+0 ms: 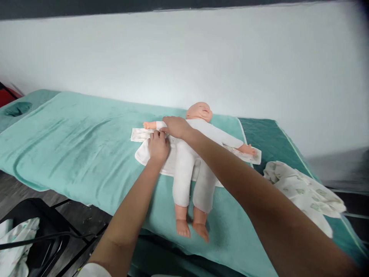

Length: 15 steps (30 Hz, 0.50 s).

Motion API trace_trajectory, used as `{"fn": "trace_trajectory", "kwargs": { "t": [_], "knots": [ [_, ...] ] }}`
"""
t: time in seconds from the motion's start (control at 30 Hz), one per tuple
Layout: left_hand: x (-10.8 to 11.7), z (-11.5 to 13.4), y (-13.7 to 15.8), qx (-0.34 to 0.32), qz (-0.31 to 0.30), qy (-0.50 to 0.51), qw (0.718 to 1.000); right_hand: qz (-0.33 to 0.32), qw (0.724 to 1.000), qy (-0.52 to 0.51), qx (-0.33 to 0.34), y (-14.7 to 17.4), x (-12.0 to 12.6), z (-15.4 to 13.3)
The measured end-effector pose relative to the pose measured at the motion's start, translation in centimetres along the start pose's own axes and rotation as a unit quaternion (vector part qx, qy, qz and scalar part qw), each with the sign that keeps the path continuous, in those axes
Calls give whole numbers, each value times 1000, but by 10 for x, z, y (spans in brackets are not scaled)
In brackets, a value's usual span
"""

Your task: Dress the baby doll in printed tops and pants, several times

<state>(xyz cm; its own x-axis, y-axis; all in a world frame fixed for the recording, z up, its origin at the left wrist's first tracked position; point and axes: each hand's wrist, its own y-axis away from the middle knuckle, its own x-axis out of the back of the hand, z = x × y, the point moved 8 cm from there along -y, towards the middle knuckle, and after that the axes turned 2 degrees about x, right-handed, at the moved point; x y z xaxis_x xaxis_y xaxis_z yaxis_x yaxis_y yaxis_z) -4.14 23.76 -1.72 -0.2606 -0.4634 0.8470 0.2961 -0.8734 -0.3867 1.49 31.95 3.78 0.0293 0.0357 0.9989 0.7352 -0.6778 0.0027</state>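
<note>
A baby doll [184, 165] with a white cloth body lies on its back, its head towards the wall and its bare feet towards me. Under it an open white baby shirt [141, 156] is spread out, sleeves to both sides. My right hand [176, 126] reaches across the doll and is closed around its upper arm on the left side of the view. Just below that arm, my left hand [158, 147] has its fingers bent onto the shirt near the sleeve, close to my right fingertips. What lies under my fingers is partly hidden.
A green cover [86, 142] lies over the massage bed, which has a face hole [17, 109] at the far left. Crumpled printed baby clothes [305, 188] lie at the right. A black chair [37, 219] holding more cloth stands lower left. The white wall [144, 57] borders the back.
</note>
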Motion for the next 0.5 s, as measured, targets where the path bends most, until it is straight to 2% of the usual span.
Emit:
{"fn": "trace_trajectory", "kwargs": {
  "t": [0.07,0.17,0.27,0.33,0.4,0.5],
  "knots": [
    [-1,-14,-8,29,6,34,999,29,999,-18,-10,9,7,5],
    [-3,-31,-21,34,-3,159,987,59,998,-23,-2,18,11,6],
    [-8,-55,-29,106,-8,316,943,65,997,-25,32,23,10,1],
    [-11,-68,-30,158,-3,378,912,58,997,-25,52,26,8,-3],
    [-12,-73,-30,171,1,415,893,49,997,-13,62,27,7,-5],
    [-12,-71,-31,156,1,477,865,37,997,20,61,31,7,-4]
  ]
}}
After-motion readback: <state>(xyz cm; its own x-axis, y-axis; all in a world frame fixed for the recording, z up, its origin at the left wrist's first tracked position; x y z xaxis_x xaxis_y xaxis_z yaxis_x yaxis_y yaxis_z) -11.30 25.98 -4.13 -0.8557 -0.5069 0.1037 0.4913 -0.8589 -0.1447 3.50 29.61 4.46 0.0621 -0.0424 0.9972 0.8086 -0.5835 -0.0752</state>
